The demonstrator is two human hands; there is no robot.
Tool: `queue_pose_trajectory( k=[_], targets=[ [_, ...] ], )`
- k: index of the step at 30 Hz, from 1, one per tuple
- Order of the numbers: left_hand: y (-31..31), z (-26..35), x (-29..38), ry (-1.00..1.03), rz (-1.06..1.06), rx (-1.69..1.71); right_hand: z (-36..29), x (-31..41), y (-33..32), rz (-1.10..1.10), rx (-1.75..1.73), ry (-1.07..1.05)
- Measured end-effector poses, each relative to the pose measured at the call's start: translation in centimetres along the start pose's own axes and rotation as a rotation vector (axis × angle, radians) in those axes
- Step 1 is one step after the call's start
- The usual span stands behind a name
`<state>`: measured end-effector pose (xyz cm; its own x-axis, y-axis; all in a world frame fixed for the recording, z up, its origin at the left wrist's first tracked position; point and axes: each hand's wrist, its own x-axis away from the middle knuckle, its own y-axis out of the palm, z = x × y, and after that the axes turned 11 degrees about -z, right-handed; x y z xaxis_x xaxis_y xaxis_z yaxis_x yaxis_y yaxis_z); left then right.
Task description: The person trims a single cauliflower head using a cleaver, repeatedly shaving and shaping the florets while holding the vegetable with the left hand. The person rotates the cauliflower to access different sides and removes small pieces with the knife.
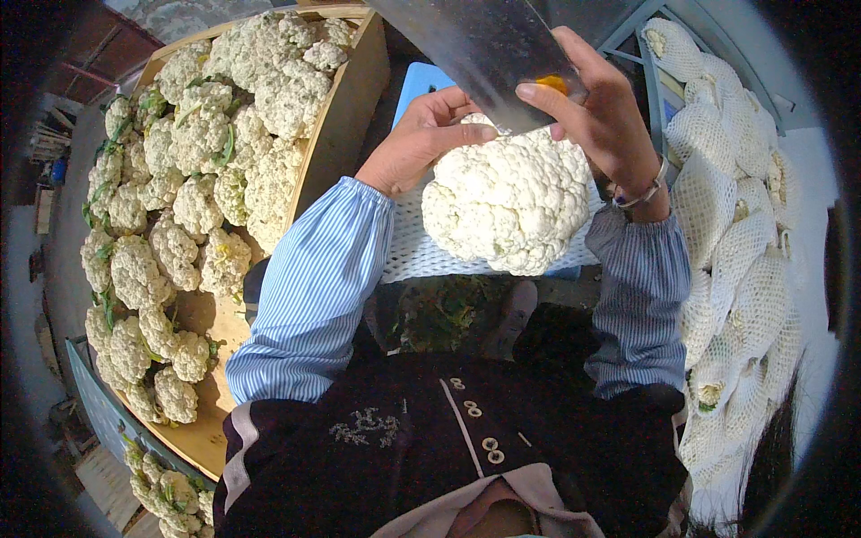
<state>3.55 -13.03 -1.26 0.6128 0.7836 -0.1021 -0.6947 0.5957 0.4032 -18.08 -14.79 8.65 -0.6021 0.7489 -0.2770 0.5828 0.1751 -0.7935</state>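
Note:
A large white cauliflower head (508, 202) lies in front of me, curd side up, on white foam netting (407, 245). Its far left edge is held by my left hand (427, 134), the thumb lying along the top. My right hand (599, 114) grips a broad-bladed cleaver (488, 57), with its thumb pressed on the flat of the blade near an orange mark. The blade's near end reaches the far side of the cauliflower, close to my left thumb. Whether it cuts in there is hard to see. Under the netting shows a blue board (418, 79).
On my left, a wooden bin (336, 101) holds many speckled cauliflowers (202, 134), with more heads (175, 497) below it. Along my right, cauliflowers in white foam nets (699, 195) are piled up beside a grey metal frame (652, 87). Leaf scraps (440, 313) lie by my feet.

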Motion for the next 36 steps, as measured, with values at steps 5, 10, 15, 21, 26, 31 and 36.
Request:
queue_pose_trajectory(
  k=[5,10,15,21,26,31,36],
  targets=[
    [-0.3,-0.1,0.0,-0.021,-0.023,-0.022,0.5,-0.3,-0.1,-0.052,-0.135,-0.057],
    [-0.6,-0.2,-0.1,-0.008,-0.05,-0.053,0.4,-0.2,0.2,-0.012,-0.216,0.043],
    [-0.6,-0.1,0.1,-0.009,-0.05,-0.038,0.3,-0.2,0.5,0.019,-0.071,-0.073],
    [-0.6,-0.1,-0.1,-0.01,-0.043,-0.057,1.9,-0.7,0.0,-0.079,0.052,-0.081],
    [-0.4,0.1,0.0,-0.021,-0.033,-0.072,3.1,-1.0,0.5,-0.066,-0.286,-0.03],
    [-0.1,0.2,0.1,-0.004,-0.032,-0.042,3.3,-1.0,0.8,-0.091,-0.455,0.076],
    [0.0,0.3,0.2,-0.015,-0.024,-0.056,3.3,-1.2,0.8,-0.121,-0.397,0.093]
  ],
)
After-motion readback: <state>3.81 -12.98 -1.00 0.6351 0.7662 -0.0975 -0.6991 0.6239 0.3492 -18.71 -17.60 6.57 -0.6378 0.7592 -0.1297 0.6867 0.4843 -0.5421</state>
